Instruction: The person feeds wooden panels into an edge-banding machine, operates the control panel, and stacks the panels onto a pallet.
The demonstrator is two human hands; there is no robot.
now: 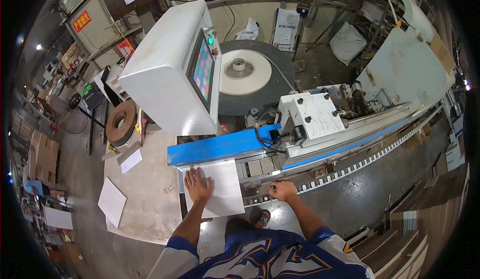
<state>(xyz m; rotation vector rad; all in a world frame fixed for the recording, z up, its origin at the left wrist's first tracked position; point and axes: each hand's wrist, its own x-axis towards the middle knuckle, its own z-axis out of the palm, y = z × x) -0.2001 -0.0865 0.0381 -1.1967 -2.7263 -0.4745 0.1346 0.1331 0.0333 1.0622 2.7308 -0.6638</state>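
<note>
My left hand (pixel 198 185) lies flat on a pale rectangular board (pixel 222 191), fingers spread. The board rests at the infeed end of an edge banding machine, its far edge against the long blue guard (pixel 220 145). To the right, my right hand (pixel 283 190) is closed, fingers curled, beside the near roller rail (pixel 345 171) of the machine. Whatever it may hold is hidden by the fingers. A white machine head (pixel 311 118) with black knobs stands beyond it.
A white control cabinet (pixel 165 69) with a lit screen (pixel 202 71) rises at the left behind the guard. Behind is a large roll of white edge band (pixel 257 74). On the left table (pixel 150 194) lie another white board (pixel 112 202) and a brown roll (pixel 120 121). Stacked boards (pixel 420 224) stand lower right.
</note>
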